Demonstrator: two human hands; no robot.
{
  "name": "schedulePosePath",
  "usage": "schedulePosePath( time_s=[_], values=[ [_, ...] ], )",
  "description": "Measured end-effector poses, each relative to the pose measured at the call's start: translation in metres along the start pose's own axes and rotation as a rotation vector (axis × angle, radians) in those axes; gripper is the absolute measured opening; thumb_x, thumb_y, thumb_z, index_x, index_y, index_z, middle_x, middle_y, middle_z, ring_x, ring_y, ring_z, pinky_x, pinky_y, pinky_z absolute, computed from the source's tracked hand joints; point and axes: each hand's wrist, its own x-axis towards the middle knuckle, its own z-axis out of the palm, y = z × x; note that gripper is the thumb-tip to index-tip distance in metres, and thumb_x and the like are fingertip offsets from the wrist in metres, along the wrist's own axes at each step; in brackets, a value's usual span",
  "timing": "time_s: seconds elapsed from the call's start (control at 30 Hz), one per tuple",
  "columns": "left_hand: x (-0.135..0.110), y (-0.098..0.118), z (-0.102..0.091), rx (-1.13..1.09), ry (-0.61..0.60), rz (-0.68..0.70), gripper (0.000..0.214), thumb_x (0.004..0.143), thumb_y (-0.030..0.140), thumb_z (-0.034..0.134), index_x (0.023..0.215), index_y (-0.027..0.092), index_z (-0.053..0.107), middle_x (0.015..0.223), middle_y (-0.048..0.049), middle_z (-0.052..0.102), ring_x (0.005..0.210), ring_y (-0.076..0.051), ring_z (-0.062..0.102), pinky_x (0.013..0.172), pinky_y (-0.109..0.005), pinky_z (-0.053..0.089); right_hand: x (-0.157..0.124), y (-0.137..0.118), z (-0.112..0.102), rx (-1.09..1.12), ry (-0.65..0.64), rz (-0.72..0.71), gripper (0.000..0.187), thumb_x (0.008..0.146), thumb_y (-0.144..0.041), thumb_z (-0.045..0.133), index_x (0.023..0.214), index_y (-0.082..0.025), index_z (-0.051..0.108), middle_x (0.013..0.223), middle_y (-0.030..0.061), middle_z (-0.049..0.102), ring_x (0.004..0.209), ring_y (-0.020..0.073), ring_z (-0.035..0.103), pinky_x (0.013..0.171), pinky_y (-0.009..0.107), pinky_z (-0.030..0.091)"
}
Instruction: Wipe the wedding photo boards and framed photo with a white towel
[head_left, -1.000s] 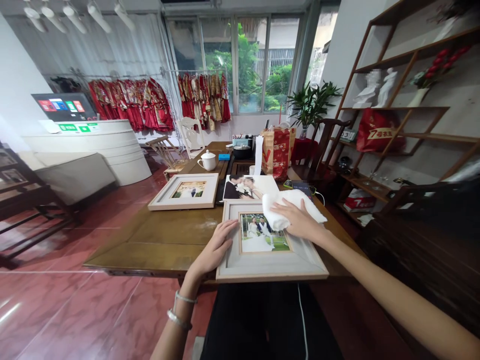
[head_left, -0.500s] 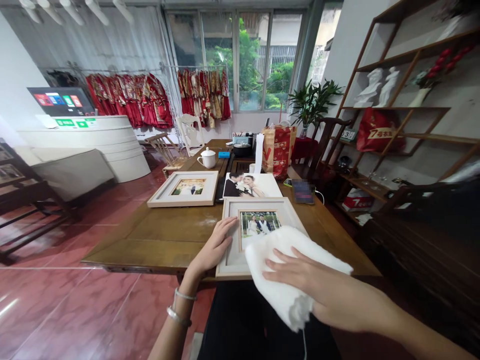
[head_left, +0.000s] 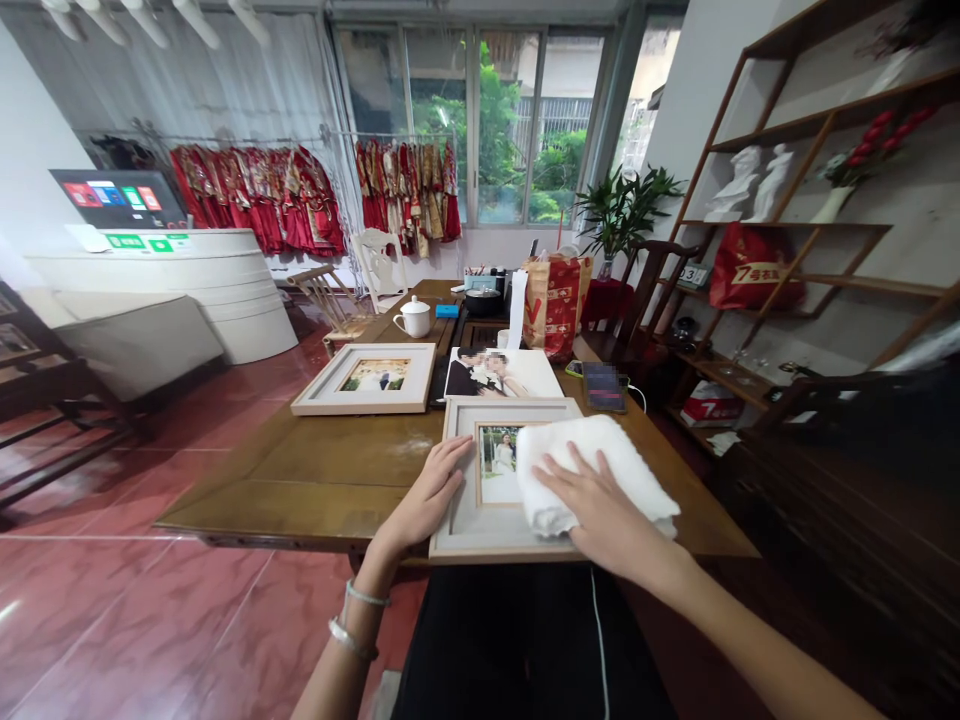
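Observation:
A picture frame (head_left: 459, 535) with a pale wooden edge lies flat at the table's near side, holding a photo of people outdoors. My left hand (head_left: 427, 497) rests on its left border, fingers stretched out over the edge. On the frame's right half lies a folded white cloth (head_left: 622, 450), which hides part of the photo. My right hand (head_left: 592, 500) presses flat on top of this cloth, fingers spread. Behind the frame is a large wedding photo print (head_left: 532, 372). A second framed picture (head_left: 367, 408) lies to the left.
The wooden table (head_left: 300, 490) also carries a lidded white cup (head_left: 414, 318), a blue box (head_left: 448, 311), a black pot (head_left: 484, 300), a paper bag (head_left: 555, 305) and a phone (head_left: 606, 388) on a cable. A shelf unit (head_left: 825, 235) stands to the right.
My right hand has slid the white cloth up and to the right over the frame, uncovering its lower middle and covering the photo's right side. My left hand has stayed in place.

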Motion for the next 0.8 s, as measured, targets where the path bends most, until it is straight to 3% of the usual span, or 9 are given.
schedulePosePath(
  time_s=[0.17,0.27,0.37,0.57,0.67,0.8],
  values=[
    [0.000,-0.004,0.001,-0.019,0.006,0.011,0.041,0.092,0.026,0.036,0.133,0.022,0.042,0.142,-0.0077,0.037,0.134,-0.021,0.026,0.114,-0.044,0.015,-0.005,-0.040,-0.008,0.287,-0.081,-0.464,0.093,0.050,-0.001,0.039,0.139,-0.026,0.034,0.146,-0.0010,0.031,0.138,0.0211,0.012,0.111,0.052,0.005],
    [0.000,-0.003,0.000,-0.015,0.003,0.021,0.041,0.092,0.026,0.037,0.133,0.023,0.042,0.142,-0.0073,0.036,0.134,-0.021,0.026,0.114,-0.044,0.017,-0.006,-0.043,-0.015,0.329,-0.118,-0.562,0.090,0.049,-0.001,0.039,0.137,-0.021,0.038,0.145,0.0021,0.033,0.137,0.0176,0.018,0.112,0.046,0.004],
    [0.000,-0.001,-0.001,0.002,-0.018,0.021,0.044,0.091,0.024,0.039,0.134,0.024,0.039,0.142,-0.0067,0.036,0.134,-0.021,0.026,0.114,-0.043,0.017,-0.016,-0.030,-0.025,0.304,-0.170,-0.447,0.087,0.051,0.001,0.038,0.135,-0.022,0.042,0.142,0.0009,0.038,0.135,0.0172,0.024,0.113,0.044,0.009],
    [-0.001,0.000,-0.003,0.024,-0.049,0.022,0.051,0.087,0.015,0.041,0.136,0.024,0.035,0.144,-0.0053,0.033,0.135,-0.021,0.022,0.115,-0.044,0.014,-0.041,0.021,-0.047,0.174,-0.230,-0.049,0.076,0.057,0.001,0.036,0.127,-0.026,0.052,0.139,-0.0014,0.043,0.133,0.0225,0.029,0.110,0.045,0.022],
    [-0.001,0.000,-0.003,0.031,-0.060,0.034,0.051,0.086,0.013,0.039,0.136,0.024,0.036,0.143,-0.0054,0.034,0.135,-0.021,0.023,0.115,-0.044,0.014,-0.026,0.046,-0.044,0.099,-0.153,0.062,0.076,0.060,0.000,0.036,0.131,-0.022,0.048,0.142,0.0016,0.038,0.134,0.0220,0.026,0.111,0.045,0.019],
    [0.000,0.001,-0.004,0.039,-0.052,0.057,0.050,0.087,0.014,0.038,0.136,0.024,0.036,0.142,-0.0065,0.036,0.133,-0.022,0.024,0.114,-0.046,0.015,0.018,0.055,-0.031,0.104,-0.030,0.034,0.072,0.061,-0.001,0.036,0.130,-0.019,0.049,0.140,0.0032,0.043,0.134,0.0239,0.026,0.109,0.046,0.020]
  ],
)
